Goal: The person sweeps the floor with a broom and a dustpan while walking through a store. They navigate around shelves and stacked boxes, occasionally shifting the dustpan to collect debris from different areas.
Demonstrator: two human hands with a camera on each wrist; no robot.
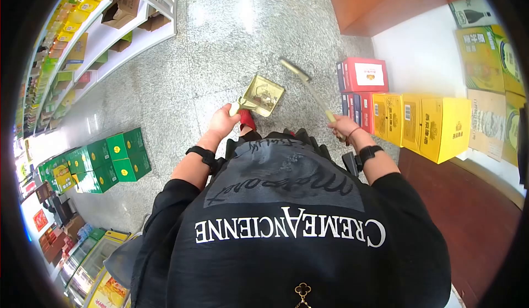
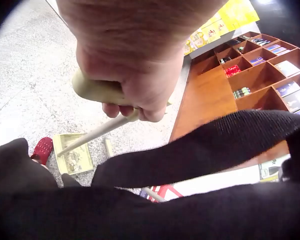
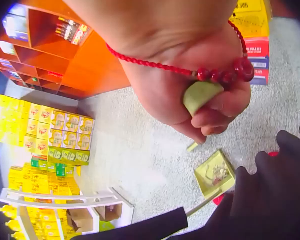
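My left hand [image 1: 224, 121] grips the upper end of the handle of a pale yellow dustpan [image 1: 271, 108]. The pan lies low over the floor in front of me, with bits of debris [image 3: 219, 172] in it. In the left wrist view, fingers curl round the thick handle grip [image 2: 97, 90]. My right hand [image 1: 345, 129] holds a broom by its pale green handle [image 3: 202, 95], whose end shows at the palm in the right wrist view. The broom head [image 1: 295, 69] is ahead and to the right of the pan, apart from it. A red shoe [image 1: 247, 120] shows beside the dustpan.
Red boxes [image 1: 370, 75] and yellow cartons [image 1: 435, 126] line the right side. Green cartons [image 1: 113, 159] stand on the left, below white shelves [image 1: 110, 49] of goods. A brown wooden cabinet [image 1: 380, 2] is ahead on the right. Speckled floor [image 1: 209, 43] stretches forward.
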